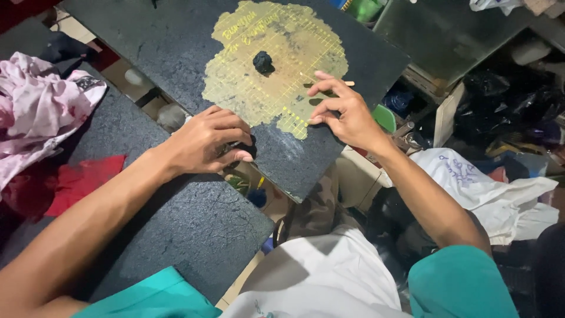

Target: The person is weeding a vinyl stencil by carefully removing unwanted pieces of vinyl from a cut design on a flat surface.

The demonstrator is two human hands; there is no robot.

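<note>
A dark slate-like board (176, 41) lies tilted before me, with a worn yellow gridded patch (276, 65) in its middle. A small black lump (263, 62) sits on that patch. My left hand (209, 141) rests at the board's near left edge, fingers curled around a small dark object (247, 147) that is mostly hidden. My right hand (344, 112) touches the patch's near right corner with fingers spread, and a thin pale stick (347, 83) pokes out beside its index finger.
A second dark board (194, 229) lies under my left forearm. Pink cloth (41, 112) and red cloth (76, 179) lie at the left. White cloth (488, 182) and cluttered bags fill the right. A dark panel (447, 32) stands at the upper right.
</note>
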